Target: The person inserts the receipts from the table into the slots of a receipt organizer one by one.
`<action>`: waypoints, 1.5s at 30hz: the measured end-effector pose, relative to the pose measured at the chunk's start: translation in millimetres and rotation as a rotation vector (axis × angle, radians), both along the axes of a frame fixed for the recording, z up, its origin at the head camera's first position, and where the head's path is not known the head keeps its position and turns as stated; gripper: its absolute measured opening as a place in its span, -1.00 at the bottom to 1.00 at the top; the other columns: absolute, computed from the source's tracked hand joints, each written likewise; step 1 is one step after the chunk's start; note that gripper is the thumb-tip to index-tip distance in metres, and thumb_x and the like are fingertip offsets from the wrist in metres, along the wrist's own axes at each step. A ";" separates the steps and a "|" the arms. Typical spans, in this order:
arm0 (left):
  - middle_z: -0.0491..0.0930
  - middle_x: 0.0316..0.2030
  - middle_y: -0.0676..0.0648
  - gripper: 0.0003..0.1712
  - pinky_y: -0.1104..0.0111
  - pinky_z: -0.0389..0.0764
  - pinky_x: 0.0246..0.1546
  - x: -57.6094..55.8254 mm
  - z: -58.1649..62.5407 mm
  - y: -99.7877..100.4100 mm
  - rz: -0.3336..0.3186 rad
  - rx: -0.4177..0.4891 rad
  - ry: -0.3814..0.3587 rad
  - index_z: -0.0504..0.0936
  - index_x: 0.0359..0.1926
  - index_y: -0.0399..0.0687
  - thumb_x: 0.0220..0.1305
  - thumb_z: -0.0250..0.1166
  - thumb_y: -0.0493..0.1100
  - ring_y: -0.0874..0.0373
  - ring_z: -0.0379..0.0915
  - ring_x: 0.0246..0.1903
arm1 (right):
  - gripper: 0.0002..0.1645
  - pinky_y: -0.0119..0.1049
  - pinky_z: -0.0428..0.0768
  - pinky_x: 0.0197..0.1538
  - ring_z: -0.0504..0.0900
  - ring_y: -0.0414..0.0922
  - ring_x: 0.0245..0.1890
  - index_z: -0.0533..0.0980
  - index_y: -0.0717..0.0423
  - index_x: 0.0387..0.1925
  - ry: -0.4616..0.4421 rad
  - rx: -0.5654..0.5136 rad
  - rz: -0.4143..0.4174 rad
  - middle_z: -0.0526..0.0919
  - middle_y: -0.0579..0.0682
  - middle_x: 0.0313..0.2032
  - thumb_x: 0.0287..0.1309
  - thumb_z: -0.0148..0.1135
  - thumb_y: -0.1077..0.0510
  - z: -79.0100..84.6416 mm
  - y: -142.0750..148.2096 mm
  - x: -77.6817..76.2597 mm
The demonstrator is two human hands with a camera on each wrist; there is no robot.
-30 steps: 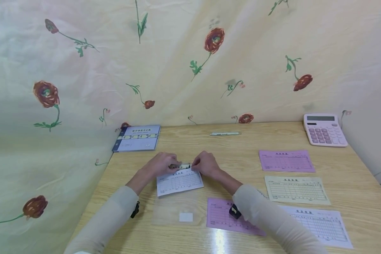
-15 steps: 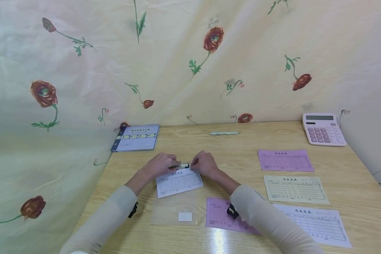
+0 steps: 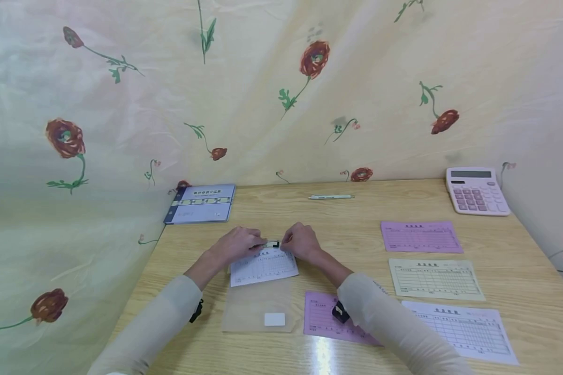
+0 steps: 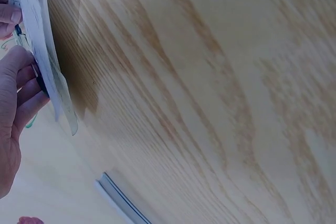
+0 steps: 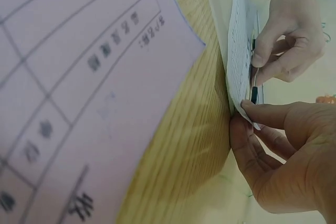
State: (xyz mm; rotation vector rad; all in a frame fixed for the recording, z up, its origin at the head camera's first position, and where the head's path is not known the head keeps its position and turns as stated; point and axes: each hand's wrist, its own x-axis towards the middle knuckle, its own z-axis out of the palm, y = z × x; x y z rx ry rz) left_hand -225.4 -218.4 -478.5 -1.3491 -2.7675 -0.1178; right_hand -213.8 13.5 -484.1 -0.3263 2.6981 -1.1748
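In the middle of the head view a white printed form lies tilted over a translucent plastic folder with a small white label. At the form's top edge is a metal clip with black ends. My left hand pinches this clip from the left, thumb and fingers bent on it. My right hand holds the form's upper right corner between thumb and fingers, close to the clip's black end. The right wrist view shows the right hand pinching the slightly bent paper corner, with the left hand beyond.
A purple form lies under the right forearm. Farther right are another purple form, a pale green form and a white form. A blue account book, a pen and a calculator stand along the back.
The white form has slid slightly up towards the clip, baring a little more of the folder below it. Both hands keep nearly the same place and grip.
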 end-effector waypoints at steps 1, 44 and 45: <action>0.75 -0.24 -0.01 -0.76 0.53 0.62 -0.39 0.3 -0.1 -0.2 -0.004 0.008 0.005 0.84 0.05 -0.10 0.41 0.44 -0.28 0.30 0.49 -0.47 | -0.95 -0.38 0.59 -0.40 0.65 -0.16 -0.44 0.79 0.18 -0.36 0.001 0.001 -0.006 0.77 -0.03 -0.41 0.20 0.54 0.27 -0.7 -0.6 -0.1; 0.76 -0.16 -0.02 -0.78 0.53 0.59 -0.41 3.7 -7.4 -0.5 0.027 -0.009 0.037 0.84 0.05 -0.04 0.44 0.43 -0.20 0.31 0.49 -0.49 | -0.83 -0.30 0.76 -0.43 0.73 -0.11 -0.59 0.71 0.37 -0.11 -0.300 -0.216 -0.029 0.73 0.12 -0.51 0.35 0.43 0.30 -2.2 13.0 0.4; 0.76 -0.16 -0.02 -0.78 0.54 0.59 -0.42 3.6 -7.6 -0.8 0.027 -0.007 0.037 0.84 0.05 -0.05 0.44 0.43 -0.20 0.31 0.49 -0.49 | -0.82 -0.31 0.76 -0.43 0.74 -0.11 -0.59 0.71 0.37 -0.10 -0.302 -0.218 -0.030 0.73 0.12 -0.51 0.35 0.42 0.31 -2.4 12.4 0.2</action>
